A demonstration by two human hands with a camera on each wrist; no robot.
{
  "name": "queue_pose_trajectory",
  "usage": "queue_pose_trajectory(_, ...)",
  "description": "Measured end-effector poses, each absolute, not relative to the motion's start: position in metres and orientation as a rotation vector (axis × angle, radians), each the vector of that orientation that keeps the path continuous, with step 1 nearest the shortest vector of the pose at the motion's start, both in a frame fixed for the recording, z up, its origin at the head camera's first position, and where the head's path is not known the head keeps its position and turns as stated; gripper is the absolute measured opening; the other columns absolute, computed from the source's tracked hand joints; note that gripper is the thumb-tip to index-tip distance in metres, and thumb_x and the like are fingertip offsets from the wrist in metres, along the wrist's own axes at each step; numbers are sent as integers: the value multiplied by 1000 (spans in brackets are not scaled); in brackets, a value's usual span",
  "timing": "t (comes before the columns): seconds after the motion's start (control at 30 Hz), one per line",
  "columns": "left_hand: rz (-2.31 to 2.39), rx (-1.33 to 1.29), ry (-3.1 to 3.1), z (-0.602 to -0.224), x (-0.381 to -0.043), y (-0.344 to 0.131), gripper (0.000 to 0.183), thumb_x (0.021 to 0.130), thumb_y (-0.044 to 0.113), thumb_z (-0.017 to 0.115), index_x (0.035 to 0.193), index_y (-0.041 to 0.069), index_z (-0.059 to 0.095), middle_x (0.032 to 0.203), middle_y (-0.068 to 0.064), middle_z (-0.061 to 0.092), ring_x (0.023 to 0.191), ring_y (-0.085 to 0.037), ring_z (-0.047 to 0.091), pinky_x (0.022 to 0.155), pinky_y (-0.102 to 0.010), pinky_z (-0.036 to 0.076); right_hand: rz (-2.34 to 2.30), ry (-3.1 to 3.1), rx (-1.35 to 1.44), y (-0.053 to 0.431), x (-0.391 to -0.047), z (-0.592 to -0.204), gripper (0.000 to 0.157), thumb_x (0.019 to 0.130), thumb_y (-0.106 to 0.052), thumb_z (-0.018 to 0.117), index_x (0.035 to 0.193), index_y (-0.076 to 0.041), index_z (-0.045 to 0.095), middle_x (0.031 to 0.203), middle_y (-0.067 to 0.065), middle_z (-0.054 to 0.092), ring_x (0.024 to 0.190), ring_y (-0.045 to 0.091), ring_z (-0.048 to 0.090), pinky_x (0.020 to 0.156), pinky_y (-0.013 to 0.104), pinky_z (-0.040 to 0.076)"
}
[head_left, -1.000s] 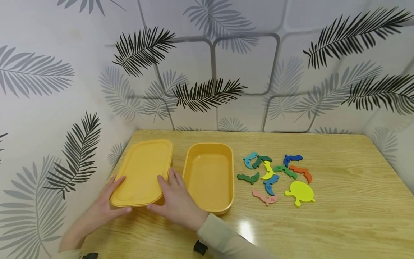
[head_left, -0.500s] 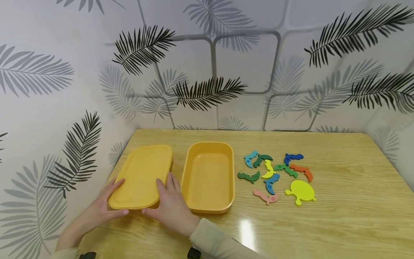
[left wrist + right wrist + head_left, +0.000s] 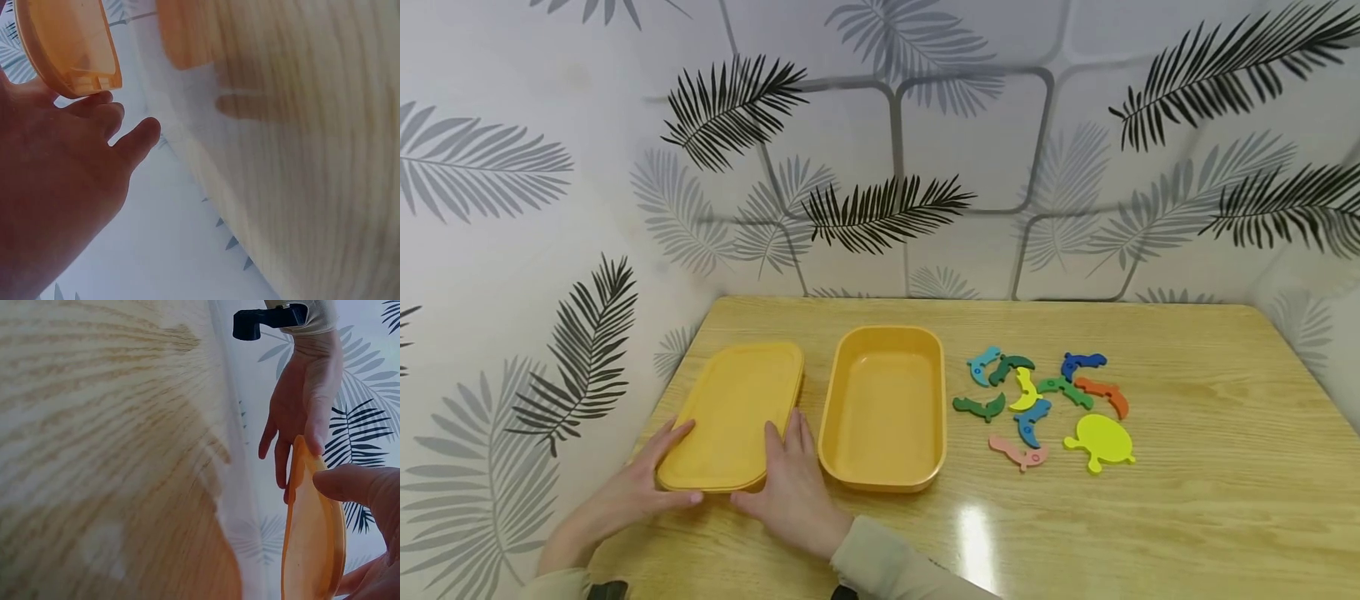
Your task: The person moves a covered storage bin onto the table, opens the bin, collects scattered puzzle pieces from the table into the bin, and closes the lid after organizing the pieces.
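Observation:
A yellow plastic lid [image 3: 741, 408] with rounded corners lies face up at the left of the table in the head view. My left hand [image 3: 630, 493] holds its near left corner, thumb along the front edge and fingers at the side. On the near right corner, my right hand [image 3: 793, 492] grips the rim between thumb and fingers. The right wrist view shows the lid's edge [image 3: 312, 537] between both hands. Seen from the left wrist, the lid [image 3: 72, 47] appears above the wood. Right of it stands a deep yellow box [image 3: 887, 417] with a bare bottom.
Several flat crescent-shaped animal pieces, among them a pink one [image 3: 1018, 454] and an orange one [image 3: 1103, 393], lie scattered right of the box. A yellow turtle-shaped piece [image 3: 1101, 442] is nearest on that side. Patterned wall [image 3: 880, 150] borders the wooden table [image 3: 1210, 467] behind.
Both hands have brought the lid lower and slightly toward me, and its tilt has lessened. The box and the coloured pieces stay in place.

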State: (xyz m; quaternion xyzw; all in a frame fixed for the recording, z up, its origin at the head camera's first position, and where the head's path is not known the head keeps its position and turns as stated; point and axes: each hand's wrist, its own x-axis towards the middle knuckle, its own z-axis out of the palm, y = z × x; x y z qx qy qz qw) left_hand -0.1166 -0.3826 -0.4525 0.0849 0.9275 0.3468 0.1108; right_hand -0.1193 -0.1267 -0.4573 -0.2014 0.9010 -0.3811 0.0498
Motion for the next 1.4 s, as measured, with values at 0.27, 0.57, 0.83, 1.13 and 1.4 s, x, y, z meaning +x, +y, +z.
queue_pose_trajectory(0.27,1000,310,2747,-454,-127,-378,100,79,31,82,156,7,24,157,-34,7,137,-60,13,100,-75,19,-1202,2696,-573,-126,-124,-464,93,82,-41,78,150,3,33,156,33,12,146,42,11,113,48,27)
queue_pose_trajectory(0.57,988,296,2708,-457,-131,-379,98,80,33,81,155,5,25,156,-34,9,137,-59,13,101,-75,20,-1188,2681,-537,-128,-126,-470,93,84,-43,76,151,4,32,157,32,12,146,42,10,113,47,26)
queue_pose_trajectory(0.83,952,256,2709,-462,-138,-380,98,80,37,80,156,7,26,156,-33,9,138,-57,13,102,-74,18,-1161,2710,-549,-129,-125,-473,91,87,-44,73,152,4,30,157,33,11,146,42,12,111,49,30)
queue_pose_trajectory(1.13,888,248,2725,-465,-138,-375,98,79,42,81,154,5,29,156,-34,12,138,-57,15,104,-72,20,-1130,2741,-533,-130,-124,-478,88,87,-39,75,150,5,33,155,35,12,145,44,14,108,46,35)
queue_pose_trajectory(1.4,838,243,2759,-469,-140,-371,100,76,48,81,152,2,33,155,-33,18,139,-54,20,106,-68,22,-1083,2742,-517,-132,-124,-479,83,88,-31,74,150,6,32,156,35,9,146,44,11,109,46,34)
